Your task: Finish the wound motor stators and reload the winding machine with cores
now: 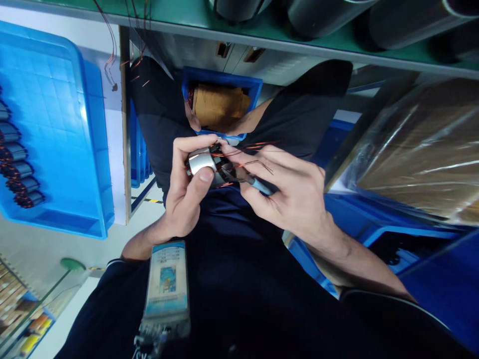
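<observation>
Well to the left of your grip, a blue tray (52,104) holds a row of wound parts (18,169); whether these are finished or waiting cannot be told. Above and left of the grip, loose wires (111,60) hang from the bench edge. Your left hand (189,194) is closed around a silver-cased part (201,162), thumb on the near side and fingers wrapped behind. The part sits within this grip, its wired end facing your right hand (295,194). Just right of the part, copper leads (258,163) extend long and loose past your right fingers. Your right hand is closed on a blue-handled tool (261,186), its tip at the wired end; the tip's opening cannot be told. Judged by the loose leads, this unit is held and under work, with its wired end not yet complete.
</observation>
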Demonstrator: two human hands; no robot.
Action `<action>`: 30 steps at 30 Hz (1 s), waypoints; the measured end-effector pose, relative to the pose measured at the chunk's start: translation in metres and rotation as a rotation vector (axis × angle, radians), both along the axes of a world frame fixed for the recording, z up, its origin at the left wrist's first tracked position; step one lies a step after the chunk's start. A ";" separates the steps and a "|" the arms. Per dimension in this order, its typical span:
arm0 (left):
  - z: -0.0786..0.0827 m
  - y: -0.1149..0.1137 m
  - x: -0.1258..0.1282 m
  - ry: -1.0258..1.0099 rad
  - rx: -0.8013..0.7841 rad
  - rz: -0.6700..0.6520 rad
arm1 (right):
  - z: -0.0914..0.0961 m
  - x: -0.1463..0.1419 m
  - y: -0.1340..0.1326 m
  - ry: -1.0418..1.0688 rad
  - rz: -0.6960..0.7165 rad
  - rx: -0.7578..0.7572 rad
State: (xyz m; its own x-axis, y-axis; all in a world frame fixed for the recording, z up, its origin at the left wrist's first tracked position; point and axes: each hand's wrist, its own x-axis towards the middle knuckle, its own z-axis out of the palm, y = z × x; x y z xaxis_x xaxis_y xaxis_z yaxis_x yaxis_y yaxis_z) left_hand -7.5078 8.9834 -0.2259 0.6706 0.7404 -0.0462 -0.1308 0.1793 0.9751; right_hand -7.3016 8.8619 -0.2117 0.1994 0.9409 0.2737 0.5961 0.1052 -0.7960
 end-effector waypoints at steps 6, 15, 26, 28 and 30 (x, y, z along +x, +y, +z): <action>-0.007 -0.004 0.001 -0.071 0.006 0.001 | -0.008 0.002 0.001 0.066 -0.027 -0.063; -0.007 -0.002 0.000 0.033 0.107 0.017 | -0.012 0.005 0.001 -0.036 -0.030 -0.032; -0.007 -0.013 0.007 -0.131 -0.152 0.050 | -0.003 -0.002 0.000 0.006 -0.032 -0.051; -0.002 -0.015 0.011 -0.077 -0.223 0.086 | -0.006 -0.003 0.000 0.050 -0.017 -0.070; 0.003 -0.016 0.014 -0.077 -0.249 0.097 | -0.007 -0.003 0.000 0.052 -0.026 -0.086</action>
